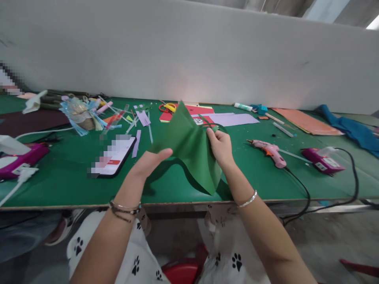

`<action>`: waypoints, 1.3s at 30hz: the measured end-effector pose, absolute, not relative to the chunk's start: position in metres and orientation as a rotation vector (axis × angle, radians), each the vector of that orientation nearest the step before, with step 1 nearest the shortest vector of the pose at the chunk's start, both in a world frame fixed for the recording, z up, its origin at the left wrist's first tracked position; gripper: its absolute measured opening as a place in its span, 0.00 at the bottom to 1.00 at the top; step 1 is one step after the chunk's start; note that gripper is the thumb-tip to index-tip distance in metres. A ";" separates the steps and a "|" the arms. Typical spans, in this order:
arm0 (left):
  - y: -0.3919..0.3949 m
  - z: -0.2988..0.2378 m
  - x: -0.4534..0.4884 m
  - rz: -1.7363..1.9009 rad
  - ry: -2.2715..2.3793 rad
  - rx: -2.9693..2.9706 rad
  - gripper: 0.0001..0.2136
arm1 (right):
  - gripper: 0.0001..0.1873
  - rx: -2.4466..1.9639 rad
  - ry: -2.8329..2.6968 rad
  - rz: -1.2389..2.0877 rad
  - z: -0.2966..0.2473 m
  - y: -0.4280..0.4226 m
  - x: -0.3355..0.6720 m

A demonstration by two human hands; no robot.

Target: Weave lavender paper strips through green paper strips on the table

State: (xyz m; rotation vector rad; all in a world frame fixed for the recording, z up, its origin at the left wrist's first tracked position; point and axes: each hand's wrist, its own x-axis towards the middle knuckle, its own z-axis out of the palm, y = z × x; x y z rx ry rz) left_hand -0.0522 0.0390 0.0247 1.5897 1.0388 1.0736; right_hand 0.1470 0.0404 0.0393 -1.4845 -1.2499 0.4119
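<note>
A sheet of green paper (pixel 192 152), bent and creased, is held up above the table between my two hands. My left hand (pixel 149 163) is at its left edge, thumb stretched along the front and the fingers hidden behind the sheet. On the right side, my right hand (pixel 220 146) pinches the sheet between thumb and curled fingers. Thin green strips (pixel 217 123) stick out by the right fingertips; whether they belong to the sheet I cannot tell. Behind the paper lie scissors (pixel 170 107) with yellow and red handles, on red paper (pixel 166 117).
On the green table (pixel 245 177), a pink glue gun (pixel 274 153) and a purple power strip (pixel 322 161) with black cords lie right. A phone (pixel 114 157) and paper scraps (pixel 143 117) are left. Purple paper (pixel 237 119), orange paper (pixel 304 120) and a glue stick (pixel 243 107) lie behind.
</note>
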 end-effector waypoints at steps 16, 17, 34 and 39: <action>0.037 0.036 -0.035 1.168 0.960 1.238 0.36 | 0.22 -1.437 -1.243 0.521 0.037 0.041 0.143; 0.034 0.033 -0.030 1.091 1.002 1.260 0.34 | 0.22 -1.440 -1.228 0.518 0.037 0.041 0.143; 0.030 0.030 -0.021 1.198 1.123 1.019 0.15 | 0.22 -1.432 -1.312 0.786 0.041 0.037 0.145; 0.029 0.035 -0.020 1.231 0.870 0.786 0.10 | 0.23 -1.402 -1.302 0.813 0.040 0.036 0.141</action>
